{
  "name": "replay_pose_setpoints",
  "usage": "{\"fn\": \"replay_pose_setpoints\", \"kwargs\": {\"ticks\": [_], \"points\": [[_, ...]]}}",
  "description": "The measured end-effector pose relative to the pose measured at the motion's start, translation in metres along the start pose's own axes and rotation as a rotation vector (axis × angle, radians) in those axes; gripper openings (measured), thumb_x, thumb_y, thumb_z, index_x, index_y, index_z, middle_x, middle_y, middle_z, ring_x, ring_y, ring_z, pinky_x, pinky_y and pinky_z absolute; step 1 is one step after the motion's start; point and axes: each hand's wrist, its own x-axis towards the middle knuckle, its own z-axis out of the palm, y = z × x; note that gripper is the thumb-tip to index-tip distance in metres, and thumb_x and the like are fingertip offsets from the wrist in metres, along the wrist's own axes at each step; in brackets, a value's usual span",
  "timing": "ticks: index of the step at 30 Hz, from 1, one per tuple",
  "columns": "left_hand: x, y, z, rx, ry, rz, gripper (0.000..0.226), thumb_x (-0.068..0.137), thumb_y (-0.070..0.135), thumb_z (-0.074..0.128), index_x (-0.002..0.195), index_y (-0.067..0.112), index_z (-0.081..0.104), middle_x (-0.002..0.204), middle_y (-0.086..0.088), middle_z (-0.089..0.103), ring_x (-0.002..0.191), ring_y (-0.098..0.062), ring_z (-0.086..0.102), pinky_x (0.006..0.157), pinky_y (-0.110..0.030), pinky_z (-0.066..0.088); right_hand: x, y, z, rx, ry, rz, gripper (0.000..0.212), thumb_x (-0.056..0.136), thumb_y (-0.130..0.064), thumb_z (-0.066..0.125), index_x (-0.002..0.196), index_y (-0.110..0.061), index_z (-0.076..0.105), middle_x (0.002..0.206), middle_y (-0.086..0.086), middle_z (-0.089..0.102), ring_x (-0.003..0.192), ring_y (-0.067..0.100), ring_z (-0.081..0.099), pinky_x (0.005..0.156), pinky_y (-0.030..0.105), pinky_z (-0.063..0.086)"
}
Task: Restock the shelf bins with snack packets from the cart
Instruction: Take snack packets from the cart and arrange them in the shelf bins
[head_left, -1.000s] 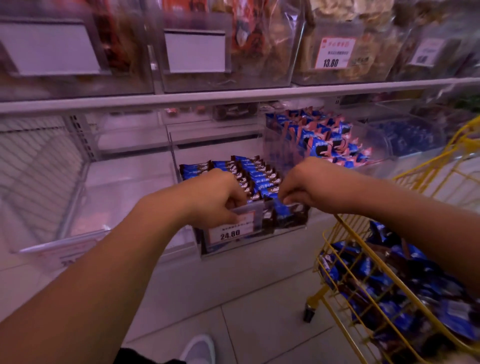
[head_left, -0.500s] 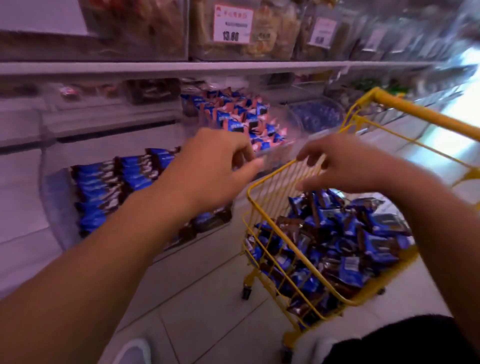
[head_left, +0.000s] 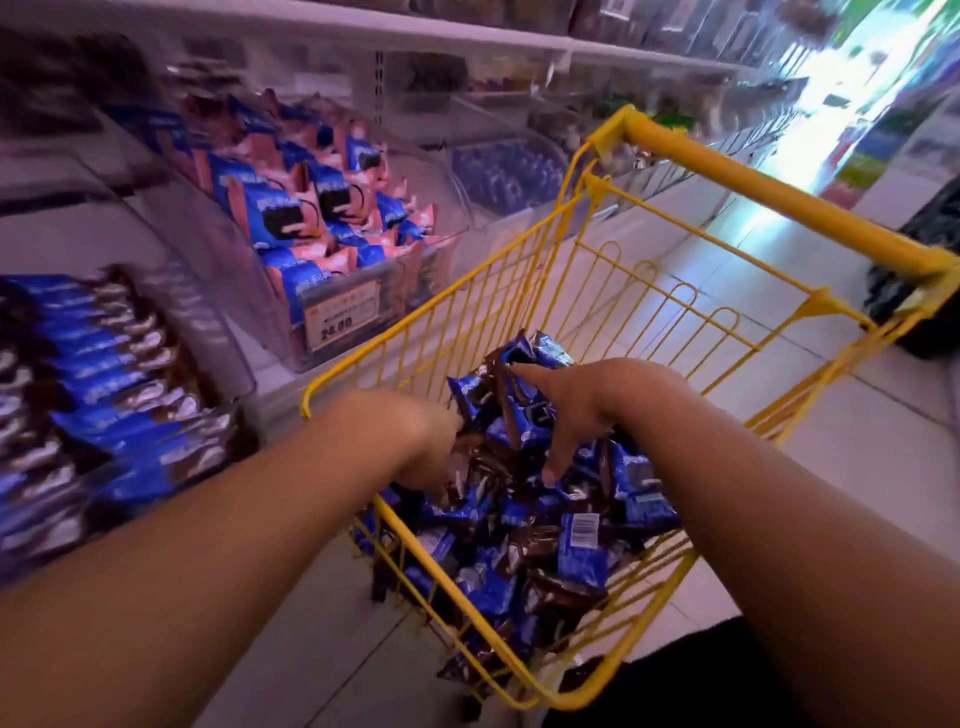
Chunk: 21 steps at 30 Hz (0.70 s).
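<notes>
While both arms reach down over the near rim of the yellow cart (head_left: 613, 249), the hands sit in the heap of blue and brown packets (head_left: 582, 551) that fills its basket. The left hand (head_left: 410, 436) dips into the pile at the cart's left side, fingers pointing down among the wrappers; whether they have closed on a packet cannot be told, since the fingertips are buried and blurred. The right hand (head_left: 587, 405) lies spread on top of the heap, forefinger stretched toward the far packets and thumb pointing down and toward the person, its palm resting on wrappers without curling round any. One packet near the right forearm shows a white barcode patch facing up. To the left of the cart stands the shelf, its clear bin (head_left: 171, 332) holding neat rows of the same blue and brown packets (heavily blurred by motion). Just beyond it, a second bin (head_left: 426, 275) holds blue and pink packs and carries a price tag (head_left: 340, 322) on its front. A third bin (head_left: 506, 174) farther along holds dark blue items. Pale floor tiles (head_left: 810, 447) show beneath the cart.
</notes>
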Motion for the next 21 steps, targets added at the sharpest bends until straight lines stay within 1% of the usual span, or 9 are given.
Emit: {"fn": "replay_pose_setpoints", "kwargs": {"ticks": [4,7,9,12,14,16,17,19,21], "points": [[0.002,0.013,-0.001,0.08,-0.088,0.062,0.064,0.088,0.031,0.072,0.144,0.019,0.044,0.14,-0.003,0.052,0.122,-0.025,0.053,0.095,-0.033,0.043,0.0,0.002,0.001,0.006,-0.005,-0.067,0.105,0.057,-0.043,0.093,0.14,-0.038,0.029,0.14,0.001,0.049,0.122,0.033,0.05,0.099,0.051,0.047],[0.0,0.018,0.0,0.075,-0.063,0.088,0.059,0.087,0.031,0.073,0.14,0.02,0.049,0.134,-0.001,0.056,0.117,-0.024,0.055,0.088,-0.033,0.046,-0.006,0.005,-0.001,-0.084,-0.058,-0.075,0.077,0.06,-0.039,0.093,0.121,-0.035,0.046,0.127,-0.004,0.05,0.112,0.027,0.051,0.095,0.044,0.048],[-0.002,0.02,-0.001,0.041,-0.044,0.099,0.055,0.086,0.033,0.074,0.135,0.021,0.051,0.128,0.0,0.058,0.112,-0.024,0.057,0.081,-0.032,0.044,-0.011,0.002,-0.002,-0.155,-0.094,-0.049,0.078,0.06,-0.04,0.093,0.121,-0.038,0.045,0.125,-0.006,0.046,0.114,0.027,0.05,0.095,0.042,0.047],[-0.006,0.021,-0.004,-0.056,0.064,0.099,0.043,0.083,0.037,0.075,0.118,0.018,0.06,0.111,-0.002,0.064,0.099,-0.024,0.061,0.082,-0.036,0.053,-0.017,-0.006,-0.004,-0.261,-0.121,-0.021,0.088,0.061,-0.032,0.093,0.131,-0.041,0.039,0.121,-0.005,0.043,0.116,0.029,0.05,0.097,0.047,0.049],[-0.009,0.019,-0.008,-0.112,0.172,0.098,0.031,0.08,0.034,0.075,0.102,0.017,0.06,0.1,-0.004,0.063,0.089,-0.024,0.062,0.072,-0.036,0.052,-0.021,-0.005,-0.004,-0.26,-0.107,-0.03,0.085,0.064,-0.024,0.092,0.132,-0.037,0.041,0.126,-0.002,0.045,0.1,0.027,0.056,0.079,0.041,0.054],[-0.012,0.016,-0.011,-0.145,0.258,0.101,0.028,0.079,0.035,0.075,0.087,0.02,0.052,0.09,-0.004,0.059,0.08,-0.021,0.058,0.059,-0.033,0.045,-0.026,0.0,-0.004,-0.16,-0.081,-0.051,0.075,0.068,-0.019,0.09,0.127,-0.033,0.046,0.12,0.0,0.045,0.076,0.019,0.052,0.056,0.03,0.048],[-0.013,0.016,-0.012,-0.162,0.272,0.096,0.031,0.08,0.037,0.075,0.083,0.022,0.048,0.088,-0.002,0.057,0.077,-0.019,0.056,0.055,-0.031,0.042,-0.027,0.002,-0.004,-0.103,-0.066,-0.064,0.07,0.07,-0.018,0.089,0.124,-0.032,0.048,0.118,0.001,0.046,0.071,0.017,0.051,0.053,0.028,0.048],[-0.013,0.016,-0.011,-0.191,0.252,0.084,0.032,0.081,0.04,0.073,0.085,0.023,0.046,0.088,-0.001,0.055,0.079,-0.018,0.055,0.058,-0.031,0.043,-0.03,0.004,-0.005,-0.049,-0.092,-0.062,0.073,0.071,-0.021,0.088,0.129,-0.035,0.047,0.13,0.005,0.049,0.083,0.022,0.06,0.066,0.032,0.054],[-0.011,0.018,-0.009,-0.21,0.211,0.084,0.032,0.083,0.042,0.071,0.096,0.022,0.049,0.092,-0.001,0.056,0.083,-0.019,0.056,0.067,-0.034,0.048,-0.031,0.001,-0.005,-0.166,-0.177,-0.033,0.098,0.068,-0.031,0.09,0.147,-0.044,0.033,0.155,0.005,0.034,0.124,0.032,0.051,0.085,0.038,0.05]]}}
